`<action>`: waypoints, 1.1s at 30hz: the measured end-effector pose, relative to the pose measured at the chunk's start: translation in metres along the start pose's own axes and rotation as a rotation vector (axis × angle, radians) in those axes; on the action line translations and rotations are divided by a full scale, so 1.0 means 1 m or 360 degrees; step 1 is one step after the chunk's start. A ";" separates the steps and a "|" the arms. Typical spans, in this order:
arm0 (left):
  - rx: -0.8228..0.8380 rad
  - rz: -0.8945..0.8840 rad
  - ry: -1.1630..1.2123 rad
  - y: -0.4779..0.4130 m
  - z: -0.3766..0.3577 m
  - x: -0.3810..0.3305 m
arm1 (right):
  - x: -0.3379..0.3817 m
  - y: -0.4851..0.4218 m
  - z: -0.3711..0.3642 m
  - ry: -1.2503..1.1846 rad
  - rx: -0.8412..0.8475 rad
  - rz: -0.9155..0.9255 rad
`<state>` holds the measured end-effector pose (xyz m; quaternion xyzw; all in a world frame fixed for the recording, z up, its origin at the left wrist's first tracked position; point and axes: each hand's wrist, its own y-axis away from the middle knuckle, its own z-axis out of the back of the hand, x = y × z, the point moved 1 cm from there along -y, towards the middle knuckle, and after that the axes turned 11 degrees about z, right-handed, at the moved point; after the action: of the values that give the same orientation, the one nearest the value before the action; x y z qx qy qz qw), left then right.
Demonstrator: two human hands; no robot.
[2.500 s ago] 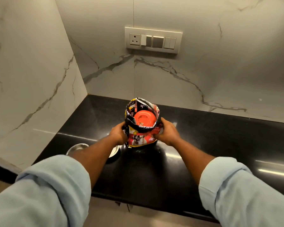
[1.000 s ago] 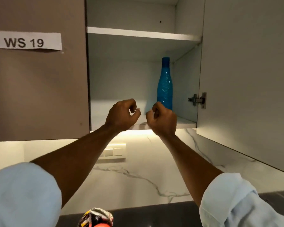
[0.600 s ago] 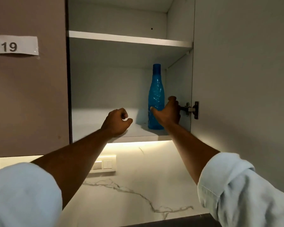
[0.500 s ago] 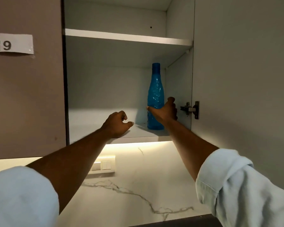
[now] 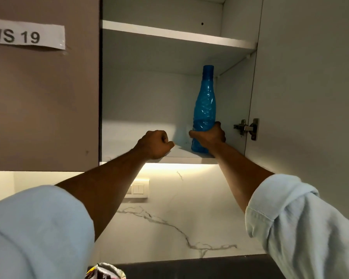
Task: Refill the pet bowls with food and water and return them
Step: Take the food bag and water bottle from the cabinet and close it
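Note:
A tall blue plastic water bottle [image 5: 205, 101] stands upright on the lower shelf [image 5: 181, 155] of the open wall cabinet, toward its right side. My right hand [image 5: 209, 135] is wrapped around the bottle's lower part. My left hand [image 5: 156, 144] is a closed fist with nothing in it, resting at the shelf's front edge to the left of the bottle. The top of the pet food bag [image 5: 105, 271] shows at the bottom edge of the view. The pet bowls are out of view.
The cabinet's open door [image 5: 310, 87] hangs at the right, its hinge [image 5: 247, 128] close to my right hand. A closed door labelled WS 19 [image 5: 42, 87] is at the left. An upper shelf [image 5: 177, 35] sits overhead. Below are the marble backsplash [image 5: 169, 222], a switch plate [image 5: 138, 189] and the black counter [image 5: 199, 267].
I looked up from the food bag on the counter to the open cabinet. My right hand reached in and closed around the blue bottle. My left fist settled at the shelf edge.

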<state>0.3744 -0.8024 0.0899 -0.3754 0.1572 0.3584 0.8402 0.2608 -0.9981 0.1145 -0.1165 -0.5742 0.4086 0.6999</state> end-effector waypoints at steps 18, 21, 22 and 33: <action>0.0029 -0.0079 -0.0295 0.115 0.061 0.021 | 0.070 0.119 0.039 0.0078 -0.0222 0.0187; -0.0043 -0.0143 -0.0255 0.141 0.061 0.028 | 0.077 0.150 0.040 0.0131 -0.0197 0.0241; -0.0059 -0.0165 -0.0244 0.149 0.060 0.031 | 0.078 0.160 0.040 0.0151 -0.0168 0.0250; 0.0161 0.0050 -0.0194 0.239 0.017 0.091 | 0.009 0.289 -0.008 0.0256 0.0070 0.0021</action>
<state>0.2654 -0.6361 -0.0711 -0.3074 0.1296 0.3852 0.8604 0.1413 -0.8048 -0.0643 -0.1373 -0.5061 0.4150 0.7434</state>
